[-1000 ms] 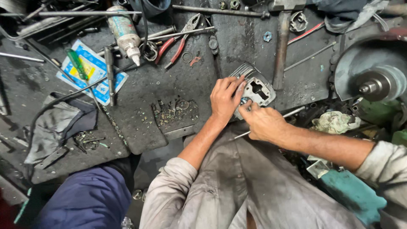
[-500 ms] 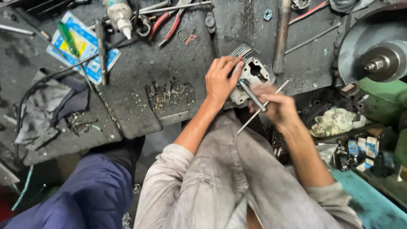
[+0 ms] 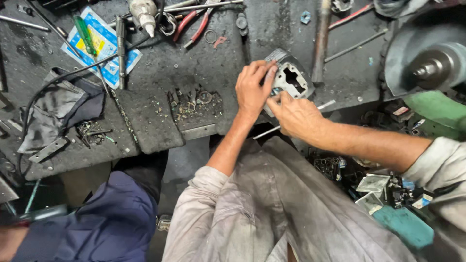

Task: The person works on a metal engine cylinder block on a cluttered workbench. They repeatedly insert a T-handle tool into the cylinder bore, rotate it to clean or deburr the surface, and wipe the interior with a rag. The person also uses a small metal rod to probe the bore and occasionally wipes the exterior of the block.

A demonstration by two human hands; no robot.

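On the grimy workbench (image 3: 160,121), past the red-handled pliers (image 3: 194,22), the left hand (image 3: 252,90) clamps the finned metal cylinder block (image 3: 291,77) at the bench edge, while the right hand (image 3: 296,116), lifted with its thin rod (image 3: 272,130) half a second ago, has dropped back against the block, fingers closed.

The left hand (image 3: 253,87) is gripping a finned grey metal engine cylinder (image 3: 291,77) near the front edge of the grimy workbench (image 3: 204,63), while the right hand (image 3: 297,115) is pressing against its near side, holding a thin metal rod (image 3: 272,130).
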